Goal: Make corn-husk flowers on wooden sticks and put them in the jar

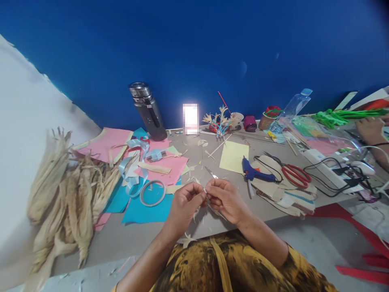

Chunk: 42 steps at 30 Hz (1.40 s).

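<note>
Near the table's front edge, my left hand (187, 202) and my right hand (227, 200) meet with fingertips pinched together. Between them is a small pale strip of dried husk (205, 190), mostly covered by the fingers. Frayed husk ends (216, 211) hang below both hands. Just beyond the fingertips lie scissors or a blade with a metal tip (210, 172), the rest hidden by my hands. A roll of tape (152, 193) rests on blue paper (142, 213) to the left. A loose husk scrap (187, 241) lies by my lap.
Bundles of dried husks (65, 194) fill the left side. A thermos (148, 111) stands behind. Husk flowers (221, 121) stand at the back. To the right are a blue glue gun (257, 174), red-handled scissors (296, 175), a power strip (330, 168) and another person's hand (369, 129).
</note>
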Available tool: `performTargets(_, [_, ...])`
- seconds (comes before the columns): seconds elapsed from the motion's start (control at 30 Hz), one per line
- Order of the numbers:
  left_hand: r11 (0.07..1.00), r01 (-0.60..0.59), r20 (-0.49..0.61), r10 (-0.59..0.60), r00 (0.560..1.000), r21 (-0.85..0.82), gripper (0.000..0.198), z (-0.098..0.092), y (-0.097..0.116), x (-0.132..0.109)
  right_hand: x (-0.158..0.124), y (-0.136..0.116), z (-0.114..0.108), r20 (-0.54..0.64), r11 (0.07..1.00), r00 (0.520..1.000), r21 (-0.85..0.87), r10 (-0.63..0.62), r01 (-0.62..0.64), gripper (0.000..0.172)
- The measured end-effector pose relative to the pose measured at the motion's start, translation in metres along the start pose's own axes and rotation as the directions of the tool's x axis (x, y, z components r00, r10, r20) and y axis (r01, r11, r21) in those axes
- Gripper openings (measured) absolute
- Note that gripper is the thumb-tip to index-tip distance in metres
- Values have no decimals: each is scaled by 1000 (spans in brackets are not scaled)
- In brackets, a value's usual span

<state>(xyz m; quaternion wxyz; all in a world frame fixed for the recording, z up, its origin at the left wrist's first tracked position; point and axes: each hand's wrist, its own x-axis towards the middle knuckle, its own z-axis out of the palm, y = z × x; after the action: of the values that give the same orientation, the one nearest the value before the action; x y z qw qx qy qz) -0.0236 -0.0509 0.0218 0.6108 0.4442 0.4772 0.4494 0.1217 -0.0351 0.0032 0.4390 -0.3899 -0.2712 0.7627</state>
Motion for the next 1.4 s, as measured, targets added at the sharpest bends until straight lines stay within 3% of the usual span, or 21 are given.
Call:
performTargets(0.13, [998, -48, -43, 50, 998, 37, 13, 0, -1, 0, 1, 0, 0, 27, 993, 998, 107, 56, -58, 36])
performTargets(0.33, [992, -93, -69, 99, 993, 83, 15, -3, -4, 0, -1, 2, 2, 15, 996, 998, 65, -56, 55, 36])
performTargets(0.47, [992, 3, -43, -8, 999, -126, 17, -4, -8, 0, -3, 2, 3, 26, 996, 999, 73, -47, 45, 37])
performTargets(0.6, [906, 143, 24, -146, 989, -399, 19, -2, -10, 3, -3, 4, 3, 61, 990, 998, 139, -23, 15, 36])
performTargets(0.8, [791, 190, 43, -204, 978, -581, 22, -4, -10, 4, -1, 5, -3, 83, 978, 995, 207, -50, 32, 38])
performTargets(0.93, [832, 166, 10, -190, 982, -530, 19, -4, -11, 3, -3, 5, -4, 49, 994, 996, 84, -76, 72, 30])
performTargets(1.2, [956, 1, -79, -25, 997, -294, 16, -4, -13, 0, -7, 6, -8, 47, 953, 976, -212, -211, 216, 29])
performTargets(1.4, [916, 72, -28, -91, 996, -396, 20, 0, -12, -2, -8, 7, -3, 11, 944, 974, -245, -225, 221, 28])
